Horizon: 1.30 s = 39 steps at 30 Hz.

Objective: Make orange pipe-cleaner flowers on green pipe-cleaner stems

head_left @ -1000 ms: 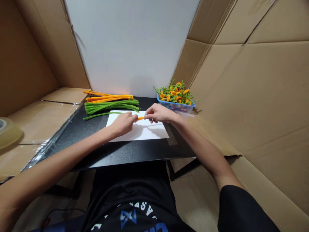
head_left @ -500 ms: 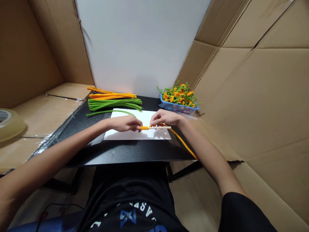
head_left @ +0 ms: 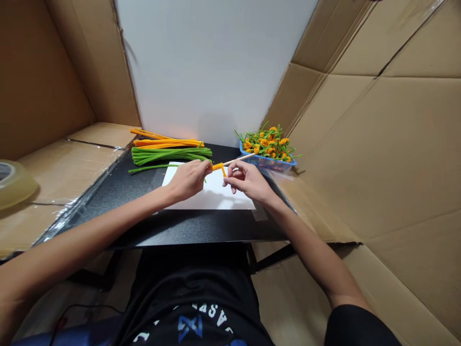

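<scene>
My left hand grips a thin wooden skewer at its near end, with a tight orange pipe-cleaner coil wound round it by my fingertips. A short orange tail hangs from the coil, just in front of my right hand. That hand's thumb and fingers are spread on either side of the tail and hold nothing I can see. A green pipe cleaner lies across the white paper, running beneath my left hand, and its tip pokes out near my fingers.
Bundles of orange pipe cleaners and green pipe cleaners lie on the black table. A blue basket holds orange-and-green pipe-cleaner flowers. A tape roll sits on the cardboard at left.
The long orange strand trailing past my right arm is gone, leaving a short coil and tail. The skewer has swung from level to pointing up and right, and my right hand has moved off it.
</scene>
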Tool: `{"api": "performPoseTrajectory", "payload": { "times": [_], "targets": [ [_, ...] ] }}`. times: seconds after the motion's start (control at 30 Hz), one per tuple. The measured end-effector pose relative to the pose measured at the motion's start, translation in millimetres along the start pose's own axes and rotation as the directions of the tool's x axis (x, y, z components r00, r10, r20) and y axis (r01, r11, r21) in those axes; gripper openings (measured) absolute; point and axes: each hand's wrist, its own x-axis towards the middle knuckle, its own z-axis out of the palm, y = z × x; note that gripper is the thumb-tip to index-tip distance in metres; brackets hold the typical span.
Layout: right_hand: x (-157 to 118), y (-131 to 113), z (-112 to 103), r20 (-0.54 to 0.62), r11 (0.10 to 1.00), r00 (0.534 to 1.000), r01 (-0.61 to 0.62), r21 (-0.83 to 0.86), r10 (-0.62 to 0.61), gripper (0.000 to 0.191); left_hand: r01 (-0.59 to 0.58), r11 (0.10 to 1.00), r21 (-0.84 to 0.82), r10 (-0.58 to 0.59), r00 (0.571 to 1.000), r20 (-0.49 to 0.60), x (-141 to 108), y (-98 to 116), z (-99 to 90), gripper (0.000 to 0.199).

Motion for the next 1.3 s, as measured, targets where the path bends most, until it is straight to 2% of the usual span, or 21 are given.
{"api": "performPoseTrajectory", "payload": {
  "times": [0.07,0.13,0.17,0.2,0.27,0.33,0.4,0.43,0.47,0.5,0.57,0.63,0.7,0.77,0.83,0.9,0.97,1.03,1.13,1.23,1.3],
  "targets": [
    [2,14,2,-0.100,0.995,0.995,0.013,0.103,-0.002,0.033,0.010,0.991,-0.133,-0.021,0.996,-0.084,1,0,-2.4,0.017],
    [5,24,-1,-0.176,0.988,0.984,0.023,0.151,0.004,0.037,0.018,0.955,-0.296,-0.037,0.997,-0.060,1,1,-5.8,0.018],
    [7,27,-5,-0.172,0.987,0.985,0.012,0.163,0.017,0.038,0.014,0.927,-0.375,-0.022,1.000,-0.017,2,1,-7.8,0.019],
    [9,29,-10,-0.132,0.987,0.991,-0.013,0.162,0.035,0.039,0.003,0.897,-0.443,0.016,0.999,0.040,2,1,-10.1,0.021],
    [14,29,-23,0.045,0.991,0.996,-0.082,0.104,0.078,0.041,-0.039,0.850,-0.526,0.148,0.975,0.166,1,1,-15.0,0.023],
    [20,25,-39,0.258,0.995,0.961,-0.097,-0.040,0.104,0.037,-0.088,0.842,-0.532,0.288,0.907,0.307,0,1,-18.8,0.022],
    [28,17,-50,0.409,0.983,0.906,-0.042,-0.179,0.113,0.034,-0.155,0.869,-0.469,0.378,0.820,0.430,-1,1,-19.7,0.020],
    [32,12,-53,0.456,0.972,0.882,-0.007,-0.235,0.116,0.032,-0.201,0.891,-0.408,0.393,0.792,0.467,-2,1,-18.8,0.020],
    [35,6,-54,0.482,0.958,0.868,0.029,-0.285,0.117,0.031,-0.248,0.914,-0.322,0.385,0.783,0.489,-3,1,-17.1,0.021],
    [36,0,-53,0.484,0.940,0.868,0.066,-0.334,0.111,0.030,-0.286,0.934,-0.214,0.356,0.794,0.492,-4,2,-14.7,0.023],
    [36,-13,-46,0.424,0.899,0.903,0.122,-0.420,0.075,0.027,-0.306,0.952,0.022,0.261,0.847,0.464,-4,2,-9.0,0.029],
    [31,-20,-33,0.320,0.878,0.947,0.126,-0.461,0.032,0.026,-0.240,0.952,0.192,0.147,0.904,0.401,-4,2,-4.0,0.031],
    [23,-18,-20,0.214,0.905,0.977,0.074,-0.418,0.019,0.028,-0.117,0.960,0.254,0.034,0.951,0.309,-3,2,-0.7,0.030],
    [16,-5,-9,0.102,0.958,0.994,0.006,-0.285,0.024,0.029,0.006,0.976,0.219,-0.054,0.975,0.217,-3,2,0.9,0.029],
    [13,15,-4,0.021,0.990,0.998,-0.054,-0.129,0.057,0.032,0.080,0.992,0.099,-0.096,0.982,0.165,-3,3,1.8,0.026],
    [15,34,-6,0.027,0.994,0.994,-0.105,-0.006,0.105,0.037,0.098,0.990,-0.097,-0.081,0.982,0.172,-3,2,2.0,0.022],
    [19,45,-14,0.064,0.988,0.988,-0.145,0.050,0.142,0.039,0.075,0.945,-0.318,-0.001,0.974,0.227,-2,1,0.5,0.023],
    [22,46,-26,0.128,0.987,0.980,-0.156,0.037,0.150,0.037,0.030,0.872,-0.488,0.134,0.945,0.298,-2,-1,-3.6,0.024],
    [26,33,-41,0.322,0.986,0.933,-0.129,-0.108,0.158,0.035,-0.042,0.823,-0.566,0.326,0.852,0.410,-1,-2,-14.4,0.022],
    [34,16,-46,0.547,0.969,0.818,-0.051,-0.241,0.179,0.033,-0.155,0.865,-0.477,0.414,0.757,0.505,-2,-1,-22.7,0.020],
    [39,6,-44,0.606,0.954,0.774,0.006,-0.299,0.185,0.032,-0.246,0.914,-0.323,0.389,0.759,0.523,-4,0,-22.3,0.020]
  ]
}}
